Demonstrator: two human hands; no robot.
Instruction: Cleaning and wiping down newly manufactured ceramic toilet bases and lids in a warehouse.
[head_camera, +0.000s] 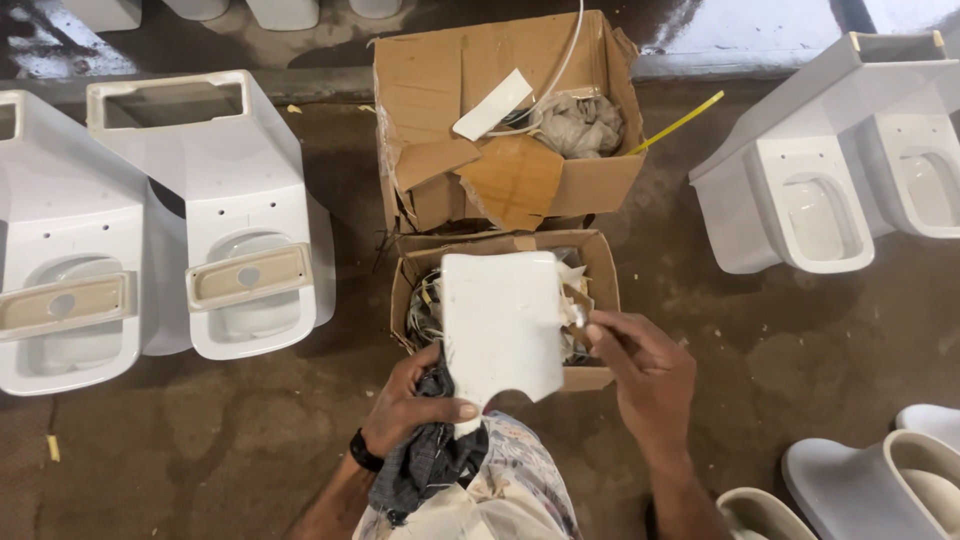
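Note:
My left hand (412, 410) grips the lower end of a flat white ceramic lid (500, 320) together with a dark grey rag (430, 462) that hangs below it. The lid stands tilted over a small open cardboard box (600, 270). My right hand (645, 375) pinches a small metal tool (578, 318) against the lid's right edge. A black band sits on my left wrist.
A bigger torn cardboard box (590, 185) with paper, tubing and a white strip stands behind the small one. White ceramic toilets stand at left (235, 190) and right (800, 190). More white ceramic pieces (880, 480) lie at bottom right. The floor is brown and dusty.

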